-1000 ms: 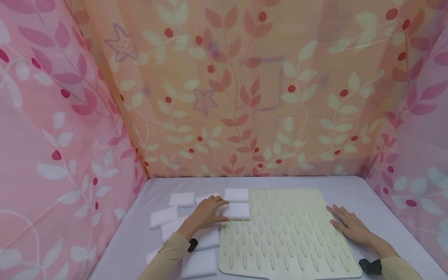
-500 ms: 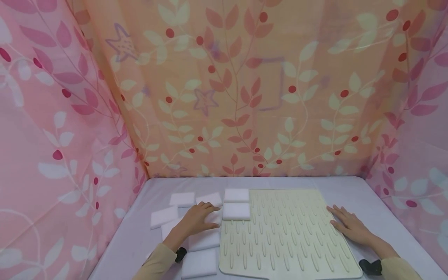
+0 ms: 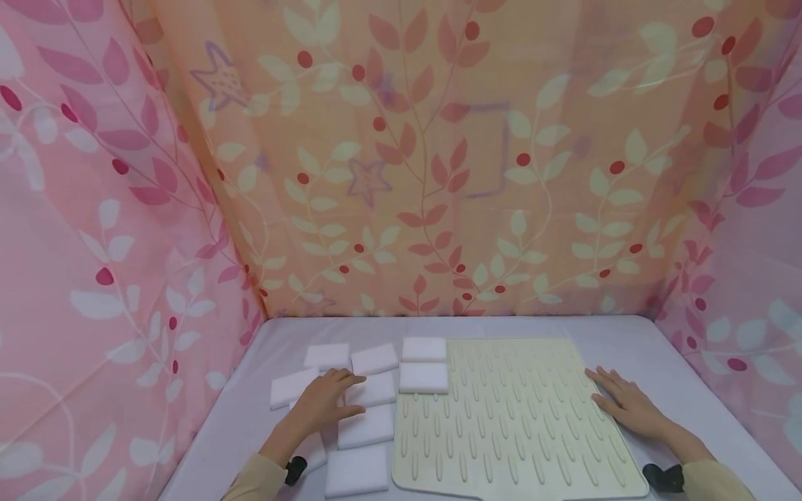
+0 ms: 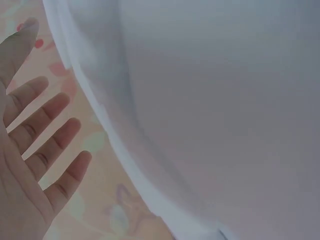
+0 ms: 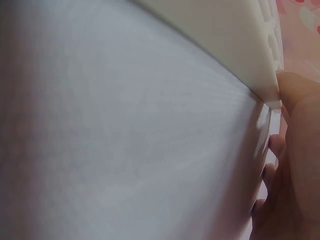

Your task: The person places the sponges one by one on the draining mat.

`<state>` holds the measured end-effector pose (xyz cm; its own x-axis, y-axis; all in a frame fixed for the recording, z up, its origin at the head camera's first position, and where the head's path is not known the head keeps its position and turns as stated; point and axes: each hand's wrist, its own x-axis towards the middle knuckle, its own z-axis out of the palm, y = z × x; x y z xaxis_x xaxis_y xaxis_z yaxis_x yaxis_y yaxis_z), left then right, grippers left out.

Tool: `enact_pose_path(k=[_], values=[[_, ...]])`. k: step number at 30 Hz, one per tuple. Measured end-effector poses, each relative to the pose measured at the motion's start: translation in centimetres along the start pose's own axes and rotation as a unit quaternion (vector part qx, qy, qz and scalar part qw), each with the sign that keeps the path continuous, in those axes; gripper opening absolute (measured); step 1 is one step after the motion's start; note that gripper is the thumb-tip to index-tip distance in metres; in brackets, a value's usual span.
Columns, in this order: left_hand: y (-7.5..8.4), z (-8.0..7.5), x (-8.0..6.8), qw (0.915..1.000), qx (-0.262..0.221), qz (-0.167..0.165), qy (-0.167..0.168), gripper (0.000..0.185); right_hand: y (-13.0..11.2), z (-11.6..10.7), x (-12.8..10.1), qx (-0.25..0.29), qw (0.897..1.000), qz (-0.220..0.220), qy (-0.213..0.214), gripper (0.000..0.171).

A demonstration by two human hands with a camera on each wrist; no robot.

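My left hand (image 3: pixel 321 402) is over the loose white sponge blocks left of the board, with its fingers extended and spread in the left wrist view and nothing between them. One white sponge block (image 3: pixel 371 390) lies just beyond its fingertips. Two white sponge blocks, a rear one (image 3: pixel 424 349) and a front one (image 3: pixel 423 378), sit one behind the other at the far left corner of the cream ridged board (image 3: pixel 507 424). Along the board's right edge lies my right hand (image 3: pixel 629 406), fingers loosely straight, the thumb touching the board's side (image 5: pixel 272 90) in the right wrist view.
Several more sponge blocks lie left of the board, among them a near one (image 3: pixel 357 472) and a far left one (image 3: pixel 327 356). A white cloth covers the table (image 3: pixel 532 325). Floral curtains (image 3: pixel 426 174) enclose the back and both sides.
My left hand has drawn back from the front sponge block on the board and moved left and toward me. The right hand and the board have stayed put.
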<state>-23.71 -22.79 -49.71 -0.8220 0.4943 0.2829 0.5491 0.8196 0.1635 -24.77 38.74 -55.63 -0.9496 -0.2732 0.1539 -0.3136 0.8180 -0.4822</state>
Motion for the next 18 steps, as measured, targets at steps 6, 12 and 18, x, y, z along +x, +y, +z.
enact_pose_path(k=[6,12,18], values=[[-2.4,-0.3,-1.7,0.9995,-0.007,-0.030,0.008,0.055,-0.2,0.0,0.0,0.003,1.000,0.005,-0.005,0.058],[-4.1,-0.9,-3.0,0.9985,-0.002,-0.054,0.011,0.053,-0.2,-0.1,-0.1,0.007,1.000,0.007,-0.008,0.058],[-5.7,-1.5,-4.2,0.9968,0.012,-0.072,0.030,0.052,-0.2,-0.1,-0.1,0.010,1.000,0.007,-0.009,0.058]])
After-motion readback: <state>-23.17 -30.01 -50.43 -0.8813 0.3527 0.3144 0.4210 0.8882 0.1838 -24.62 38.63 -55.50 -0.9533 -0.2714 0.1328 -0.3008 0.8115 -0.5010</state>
